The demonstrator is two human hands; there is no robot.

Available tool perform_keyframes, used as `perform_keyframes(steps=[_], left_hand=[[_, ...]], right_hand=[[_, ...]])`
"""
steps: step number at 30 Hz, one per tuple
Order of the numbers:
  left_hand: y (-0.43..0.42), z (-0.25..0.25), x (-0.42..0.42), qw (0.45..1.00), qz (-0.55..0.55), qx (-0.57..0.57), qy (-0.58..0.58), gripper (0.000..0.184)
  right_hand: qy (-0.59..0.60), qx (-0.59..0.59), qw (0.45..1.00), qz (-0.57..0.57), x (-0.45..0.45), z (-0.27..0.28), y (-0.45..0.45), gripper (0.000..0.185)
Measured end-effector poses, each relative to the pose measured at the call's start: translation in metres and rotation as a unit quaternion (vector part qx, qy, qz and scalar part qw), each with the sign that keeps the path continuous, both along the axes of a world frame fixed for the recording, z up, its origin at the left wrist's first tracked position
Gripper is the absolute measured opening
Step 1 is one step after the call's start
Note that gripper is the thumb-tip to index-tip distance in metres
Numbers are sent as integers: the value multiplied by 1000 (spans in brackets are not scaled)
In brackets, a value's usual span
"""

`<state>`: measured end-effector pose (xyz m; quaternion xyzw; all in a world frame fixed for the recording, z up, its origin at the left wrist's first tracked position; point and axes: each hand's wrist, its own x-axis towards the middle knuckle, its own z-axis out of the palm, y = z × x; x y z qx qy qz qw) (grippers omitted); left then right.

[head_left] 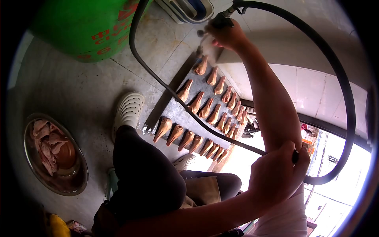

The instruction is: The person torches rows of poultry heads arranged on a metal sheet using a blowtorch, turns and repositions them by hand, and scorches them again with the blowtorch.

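In my right hand, at the top of the view, is a gas torch with a black handle; its nozzle is blurred in haze. Several rows of browned drumsticks lie spread over a grey metal sheet just below it. A black hose runs from the top edge across the sheet to my left hand, which is closed round it in front of my right forearm. Past that fist, the hose loops up the right side to the torch.
A metal bowl with pale raw meat pieces stands on the floor at left. The green cylinder is at top left, a plastic basin at the top. My pale clog is beside the sheet; a white wall borders its right.
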<state>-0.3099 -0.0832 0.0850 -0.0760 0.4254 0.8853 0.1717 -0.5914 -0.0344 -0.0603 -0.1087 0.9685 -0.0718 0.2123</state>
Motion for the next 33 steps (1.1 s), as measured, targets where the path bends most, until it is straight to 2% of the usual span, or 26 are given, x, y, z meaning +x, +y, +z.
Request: perform_keyframes(steps=[8,11,14,17,20,27,30,33], left_hand=[[7,-2,3,999,27,-15,14,32],[9,-2,3,999,31,-18,12,33],[9,-3,4,999,-25,-20,22,32],[11,-3,5,999,-24,-19,24,33],[16,-3,6,999,27,-19,17,33],[20,-3,7,1000,-2,-18,16,33],[22,-1,7,1000,-16,-11,8,35],[26,0,8,999,-34,-6,3,35]], right_hand=[[20,9,999,30,-7,-21,21,28],[8,4,1000,3,0,-15,17,29],[7,0,1000,-5,3,-11,17,30],[3,2,1000,6,2,-11,22,31],[4,5,1000,12,3,-10,23,32],[8,-2,1000,1,10,-4,29,32],[-32,-92,993,-72,15,1,43,30],[-30,-63,992,-107,13,5,56,30]])
